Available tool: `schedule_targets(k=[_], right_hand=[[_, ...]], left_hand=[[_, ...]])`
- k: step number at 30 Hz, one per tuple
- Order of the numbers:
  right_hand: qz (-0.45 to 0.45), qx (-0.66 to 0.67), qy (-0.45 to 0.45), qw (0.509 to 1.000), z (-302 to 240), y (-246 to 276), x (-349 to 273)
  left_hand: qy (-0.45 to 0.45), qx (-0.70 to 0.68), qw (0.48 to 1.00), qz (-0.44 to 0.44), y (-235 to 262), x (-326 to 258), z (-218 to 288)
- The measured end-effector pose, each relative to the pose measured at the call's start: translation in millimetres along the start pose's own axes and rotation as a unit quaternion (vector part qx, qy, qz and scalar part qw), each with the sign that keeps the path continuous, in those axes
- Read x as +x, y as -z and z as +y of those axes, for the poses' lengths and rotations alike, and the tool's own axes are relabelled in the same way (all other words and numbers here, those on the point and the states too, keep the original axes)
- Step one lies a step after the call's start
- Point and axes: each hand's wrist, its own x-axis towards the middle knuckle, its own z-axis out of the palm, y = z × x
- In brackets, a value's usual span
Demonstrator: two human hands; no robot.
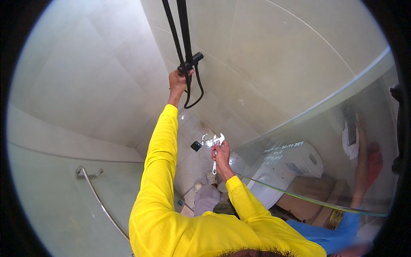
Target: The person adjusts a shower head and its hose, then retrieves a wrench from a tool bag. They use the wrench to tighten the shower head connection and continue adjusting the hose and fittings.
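Observation:
My left hand [177, 82] reaches up and forward, its fingers wrapped around a black shower valve [190, 64] on the wall. A black riser pipe [185, 30] runs upward from that valve, and a black hose [201, 90] loops below it beside my wrist. Lower and to the right, my right hand [221, 156] is closed around the handle of a silver adjustable wrench [219, 139]. The wrench's jaw end points up and away from me, clear of the valve. My palm hides part of its handle.
A square black floor drain [195, 146] sits in the wet tiled floor. Chrome handle [100, 197] on the left glass. Beyond the right glass panel [299, 198] are a white toilet [274, 175], cardboard [306, 197] and another person's arm [361, 158] with a dark, phone-like object.

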Motion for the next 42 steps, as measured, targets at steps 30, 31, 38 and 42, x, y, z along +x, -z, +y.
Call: schedule_targets(k=[30, 31, 38, 42], right_hand=[[-0.005, 0.020, 0.002, 1.000, 10.6, 8.2, 6.8], [-0.008, 0.020, 0.001, 1.000, 12.6, 8.0, 7.7], [0.020, 0.014, -0.019, 1.000, 8.5, 15.1, 0.0], [0.010, 0.007, -0.003, 1.000, -0.9, 15.2, -3.1]], left_hand=[[-0.050, 0.029, 0.995, 0.084, -10.9, -12.3, 7.6], [-0.032, 0.028, 0.996, 0.084, -11.3, -11.9, 6.3], [0.018, -0.047, 0.978, -0.204, 32.9, 25.3, 14.0], [-0.023, -0.039, 0.993, -0.113, 12.8, 8.1, 11.0]])
